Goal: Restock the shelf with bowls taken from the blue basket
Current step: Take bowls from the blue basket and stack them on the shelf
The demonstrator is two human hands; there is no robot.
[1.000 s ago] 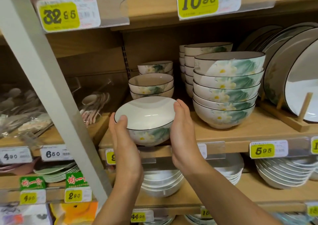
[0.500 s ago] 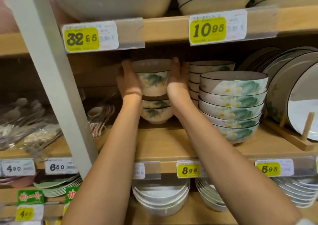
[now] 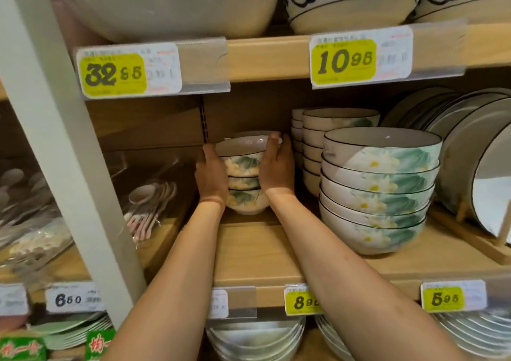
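Furniture: light wooden shelf (image 3: 249, 253), brown back panel (image 3: 249, 109).
Upright: white post (image 3: 55, 145), slanting at left.
Edges: yellow price tags (image 3: 343, 59) in clear strips.

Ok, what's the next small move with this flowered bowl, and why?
Probably release it and draw back: the small white green-flowered ceramic bowl looks nested on two matching bowls, with the left hand and right hand cupping its sides.

Shop, crockery aisle. Wooden shelves (image 3: 249, 250); yellow price tags (image 3: 343, 60) on shelf edges above and below the fingers (image 3: 286, 153); stacks of identical bowls (image 3: 378, 189) and racked plates (image 3: 470, 150) just right of them.
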